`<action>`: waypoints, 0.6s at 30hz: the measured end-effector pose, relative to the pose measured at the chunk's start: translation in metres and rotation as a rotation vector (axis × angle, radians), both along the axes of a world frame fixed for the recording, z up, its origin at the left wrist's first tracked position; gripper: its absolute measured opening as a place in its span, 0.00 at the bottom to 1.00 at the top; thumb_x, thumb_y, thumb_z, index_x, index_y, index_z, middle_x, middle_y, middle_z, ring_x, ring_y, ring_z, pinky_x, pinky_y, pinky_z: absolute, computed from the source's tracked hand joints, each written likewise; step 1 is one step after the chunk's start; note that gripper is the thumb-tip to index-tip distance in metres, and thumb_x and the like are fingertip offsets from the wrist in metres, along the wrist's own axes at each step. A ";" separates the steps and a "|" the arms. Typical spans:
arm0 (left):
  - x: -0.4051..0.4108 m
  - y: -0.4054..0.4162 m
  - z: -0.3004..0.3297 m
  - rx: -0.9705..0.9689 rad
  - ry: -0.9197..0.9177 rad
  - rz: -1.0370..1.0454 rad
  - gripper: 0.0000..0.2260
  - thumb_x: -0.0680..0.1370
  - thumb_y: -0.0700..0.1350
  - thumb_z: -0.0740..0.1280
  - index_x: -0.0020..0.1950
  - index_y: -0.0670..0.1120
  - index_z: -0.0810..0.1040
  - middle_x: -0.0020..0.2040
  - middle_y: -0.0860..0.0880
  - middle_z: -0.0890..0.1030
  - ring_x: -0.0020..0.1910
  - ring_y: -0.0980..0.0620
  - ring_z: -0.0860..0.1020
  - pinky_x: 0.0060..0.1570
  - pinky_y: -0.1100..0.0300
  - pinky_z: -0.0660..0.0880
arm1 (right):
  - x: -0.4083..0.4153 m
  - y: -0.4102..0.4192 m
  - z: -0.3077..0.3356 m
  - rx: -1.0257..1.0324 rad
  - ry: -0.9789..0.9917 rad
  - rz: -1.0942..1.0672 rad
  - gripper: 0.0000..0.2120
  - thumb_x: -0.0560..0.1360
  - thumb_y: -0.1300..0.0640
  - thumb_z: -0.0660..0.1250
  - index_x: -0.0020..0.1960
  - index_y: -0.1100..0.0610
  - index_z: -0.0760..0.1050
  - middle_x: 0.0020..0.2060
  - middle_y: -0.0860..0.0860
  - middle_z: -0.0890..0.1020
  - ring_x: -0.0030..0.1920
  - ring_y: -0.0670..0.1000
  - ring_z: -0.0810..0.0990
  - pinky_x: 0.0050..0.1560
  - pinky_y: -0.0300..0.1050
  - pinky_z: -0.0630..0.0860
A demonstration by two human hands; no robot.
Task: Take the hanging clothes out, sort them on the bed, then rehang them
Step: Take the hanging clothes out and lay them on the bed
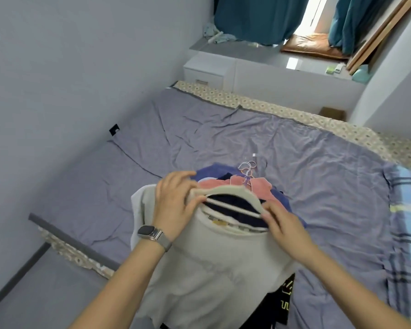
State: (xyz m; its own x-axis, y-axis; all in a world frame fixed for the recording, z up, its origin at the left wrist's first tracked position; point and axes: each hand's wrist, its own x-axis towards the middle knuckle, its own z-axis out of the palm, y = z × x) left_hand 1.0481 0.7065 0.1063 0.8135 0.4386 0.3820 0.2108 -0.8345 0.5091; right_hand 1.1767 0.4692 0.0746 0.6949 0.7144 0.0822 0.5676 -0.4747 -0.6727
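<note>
Here, with the left hand (176, 205) and right hand (285, 224) both pinching the cream T-shirt's collar (226, 191) open, the white hanger (233, 206) should slide out sideways, one shoulder first, without stretching it.

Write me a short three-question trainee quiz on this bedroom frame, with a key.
1. True or false: both hands grip the collar of the pale shirt.
2. Which wrist wears the watch? A) left B) right
3. Fill in: the pile of clothes lies on the ____.

Key:
1. True; the left hand and right hand each pinch the neckline.
2. A
3. bed
</note>
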 end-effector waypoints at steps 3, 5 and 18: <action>0.006 0.017 -0.007 -0.048 0.068 0.106 0.20 0.70 0.54 0.68 0.60 0.49 0.73 0.65 0.51 0.70 0.63 0.50 0.66 0.63 0.56 0.60 | 0.083 0.018 -0.027 -0.116 -0.043 -0.132 0.06 0.79 0.59 0.60 0.53 0.59 0.73 0.43 0.52 0.79 0.45 0.56 0.77 0.43 0.45 0.67; -0.007 0.026 -0.022 -0.133 0.187 0.153 0.22 0.70 0.54 0.63 0.62 0.48 0.72 0.63 0.49 0.72 0.62 0.47 0.68 0.61 0.54 0.63 | 0.123 0.027 -0.055 -0.398 -0.053 -0.169 0.13 0.77 0.58 0.59 0.60 0.60 0.70 0.52 0.61 0.79 0.53 0.62 0.77 0.51 0.50 0.72; -0.320 0.054 -0.039 -0.446 0.367 0.681 0.13 0.75 0.42 0.65 0.59 0.48 0.74 0.53 0.51 0.75 0.50 0.53 0.75 0.55 0.59 0.72 | -0.202 0.225 -0.036 -0.523 0.119 0.666 0.15 0.75 0.61 0.58 0.58 0.58 0.78 0.57 0.55 0.81 0.59 0.56 0.77 0.56 0.41 0.71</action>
